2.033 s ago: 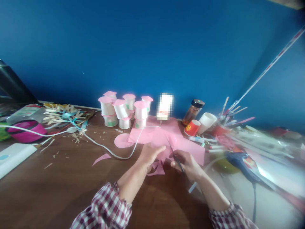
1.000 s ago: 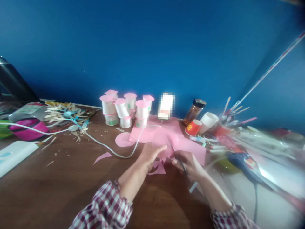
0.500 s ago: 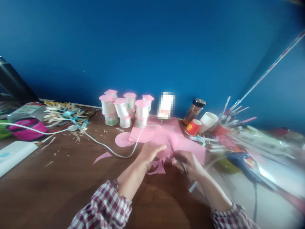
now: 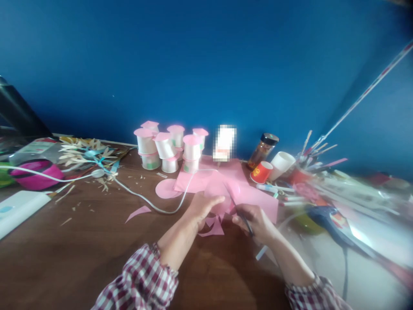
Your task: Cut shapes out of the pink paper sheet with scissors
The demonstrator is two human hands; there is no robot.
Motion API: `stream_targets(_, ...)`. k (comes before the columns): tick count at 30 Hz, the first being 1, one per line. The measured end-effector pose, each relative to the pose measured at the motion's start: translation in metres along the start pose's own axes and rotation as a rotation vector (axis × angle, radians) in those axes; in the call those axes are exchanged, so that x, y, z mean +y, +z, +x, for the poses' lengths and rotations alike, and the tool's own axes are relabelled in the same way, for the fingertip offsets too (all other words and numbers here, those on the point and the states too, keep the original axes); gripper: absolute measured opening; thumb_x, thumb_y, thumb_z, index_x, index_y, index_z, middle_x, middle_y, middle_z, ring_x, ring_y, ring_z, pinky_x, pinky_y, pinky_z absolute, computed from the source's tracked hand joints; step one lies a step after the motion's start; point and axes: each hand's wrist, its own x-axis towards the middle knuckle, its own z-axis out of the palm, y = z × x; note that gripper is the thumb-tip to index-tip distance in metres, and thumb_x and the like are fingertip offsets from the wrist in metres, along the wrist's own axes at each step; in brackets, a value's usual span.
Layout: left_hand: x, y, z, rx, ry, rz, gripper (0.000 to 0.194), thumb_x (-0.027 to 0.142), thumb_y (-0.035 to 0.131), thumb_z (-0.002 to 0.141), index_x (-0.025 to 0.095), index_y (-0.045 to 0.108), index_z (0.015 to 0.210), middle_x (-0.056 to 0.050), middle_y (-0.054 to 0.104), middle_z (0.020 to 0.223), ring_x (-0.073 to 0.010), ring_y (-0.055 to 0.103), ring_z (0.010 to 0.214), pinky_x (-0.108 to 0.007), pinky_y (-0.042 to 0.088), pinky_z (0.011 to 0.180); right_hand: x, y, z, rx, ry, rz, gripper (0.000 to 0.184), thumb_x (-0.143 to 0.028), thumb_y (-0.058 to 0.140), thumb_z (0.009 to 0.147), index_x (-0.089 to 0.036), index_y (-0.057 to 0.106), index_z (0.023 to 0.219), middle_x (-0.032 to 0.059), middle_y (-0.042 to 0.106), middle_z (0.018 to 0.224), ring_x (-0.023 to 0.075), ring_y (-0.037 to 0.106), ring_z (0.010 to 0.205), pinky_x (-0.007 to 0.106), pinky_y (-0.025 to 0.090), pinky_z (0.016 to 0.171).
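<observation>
My left hand (image 4: 201, 207) pinches a round piece of pink paper (image 4: 222, 192) held just above the brown table (image 4: 80, 249). My right hand (image 4: 254, 221) is closed round dark-handled scissors (image 4: 242, 215), whose blades point up into the pink piece. Pink offcuts (image 4: 214, 228) lie under my hands. A larger pink sheet (image 4: 258, 200) and a cut pink disc (image 4: 167, 188) lie flat behind them. Both sleeves are red-and-white checked.
A cluster of white cups with pink lids (image 4: 169, 146) stands at the back. A white cable (image 4: 142, 198) crosses the table. A jar (image 4: 263, 150), a red cup (image 4: 260, 172), pens and brushes (image 4: 309, 159) crowd the right; a glue gun (image 4: 329, 217) lies there. A pink bowl (image 4: 35, 172) sits left.
Almost nothing differs: both hands stay in place on the pink piece, with only slight shifts of the paper and scissors as the view wobbles.
</observation>
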Motion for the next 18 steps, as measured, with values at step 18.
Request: stream_targets(18, -0.010, 0.000, 0.004, -0.013, 0.125, -0.029, 0.036, 0.031, 0.078, 0.058, 0.009, 0.070, 0.084, -0.014, 0.070, 0.077, -0.0244, 0.065, 0.068, -0.032, 0.050, 0.057, 0.005, 0.002, 0.000, -0.046, -0.018, 0.040, 0.035, -0.045, 0.067, 0.076, -0.012, 0.063, 0.087, -0.0023, 0.052, 0.056, 0.0084, 0.046, 0.042, 0.019, 0.036, 0.041)
